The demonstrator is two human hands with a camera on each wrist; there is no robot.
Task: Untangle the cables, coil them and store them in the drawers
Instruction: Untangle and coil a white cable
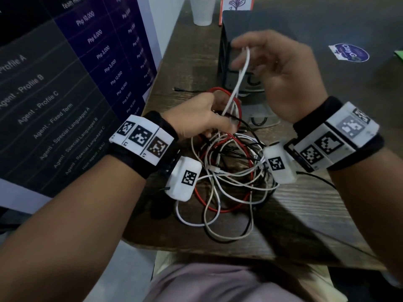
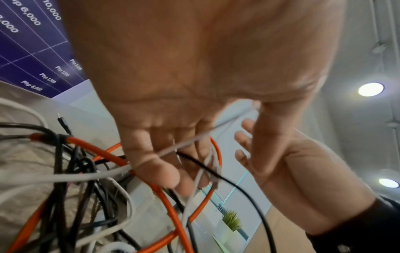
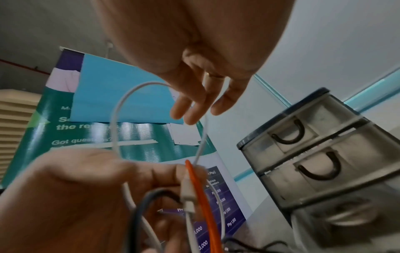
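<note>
Tangled white, red and black cables [image 1: 229, 171] lie heaped on the near part of the dark wooden table [image 1: 305, 214], between both wrists. Her left hand [image 1: 200, 116] has its fingers curled round strands at the heap's far edge. Her right hand [image 1: 277, 70], raised higher, pinches a loop of thin white cable [image 1: 242, 70] before the smoky translucent plastic drawer unit [image 3: 314, 150] at the far right.

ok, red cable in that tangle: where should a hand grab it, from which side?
Probably the red cable at its raised arc beyond the left hand, coming from above. That arc stands clear of the tangle; lower down, white and black cables cross over it.
</note>
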